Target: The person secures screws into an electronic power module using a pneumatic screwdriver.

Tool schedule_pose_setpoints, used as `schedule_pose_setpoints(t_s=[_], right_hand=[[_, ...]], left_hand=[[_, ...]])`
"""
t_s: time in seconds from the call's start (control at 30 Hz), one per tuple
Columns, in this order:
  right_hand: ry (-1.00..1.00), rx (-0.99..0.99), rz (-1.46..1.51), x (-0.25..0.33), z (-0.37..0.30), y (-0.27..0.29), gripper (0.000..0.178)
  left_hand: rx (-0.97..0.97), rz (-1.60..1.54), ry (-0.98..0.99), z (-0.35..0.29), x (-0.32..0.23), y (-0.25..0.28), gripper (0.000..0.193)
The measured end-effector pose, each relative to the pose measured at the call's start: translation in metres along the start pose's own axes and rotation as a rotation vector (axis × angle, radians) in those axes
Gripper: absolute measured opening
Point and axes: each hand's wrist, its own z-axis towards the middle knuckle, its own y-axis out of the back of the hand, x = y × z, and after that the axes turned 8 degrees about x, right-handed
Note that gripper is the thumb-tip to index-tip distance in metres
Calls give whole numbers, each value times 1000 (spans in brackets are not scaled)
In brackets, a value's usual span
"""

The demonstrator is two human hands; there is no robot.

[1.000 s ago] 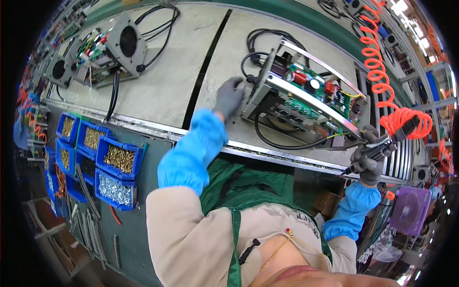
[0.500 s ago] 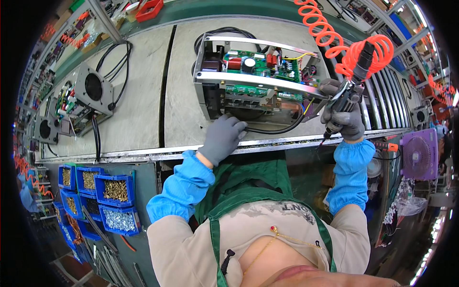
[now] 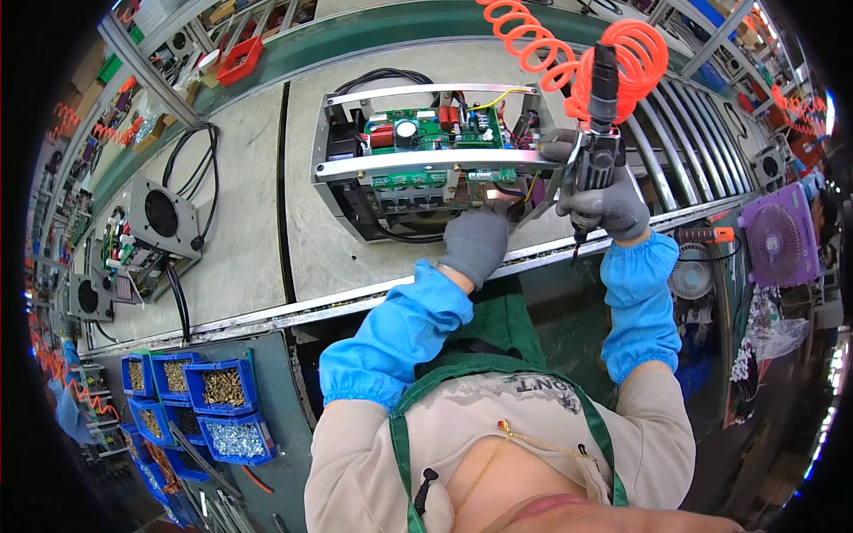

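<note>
An open metal chassis (image 3: 426, 166) with green circuit boards (image 3: 435, 133) lies on the bench in front of me. My left hand (image 3: 477, 242), in a grey glove, is at its near lower side, with curled fingers reaching in among the wires. A black cable (image 3: 404, 236) runs along that side up to the hand; whether the fingers grip it is hidden. My right hand (image 3: 613, 209), also gloved, is wrapped round an air screwdriver (image 3: 597, 160) at the chassis's right end. The tool's bit points down toward the bench edge, apart from the chassis.
An orange coiled hose (image 3: 635, 67) hangs beside the screwdriver. Metal rollers (image 3: 689, 147) lie to the right. Another chassis with a round fan (image 3: 162, 215) and black cables stands at left. Blue bins (image 3: 224, 387) of small hardware sit lower left; a purple fan (image 3: 780, 238) stands at right.
My left hand has moved right along the chassis, and the cable loop that bulged out in front has gone in. The screwdriver stays in my right hand, now more upright. The view has shifted.
</note>
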Motion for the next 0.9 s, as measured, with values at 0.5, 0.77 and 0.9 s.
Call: schedule_pose_setpoints(t_s=[0.5,0.77,0.9], right_hand=[[96,-51,25,4,-2,-9,71],[53,-164,69,-2,-7,1,80],[61,-272,-21,9,-18,1,80]], left_hand=[[-73,-286,-423,45,-9,154,21],[154,-417,-285,74,-21,152,24],[-76,-371,-316,81,-17,138,23]])
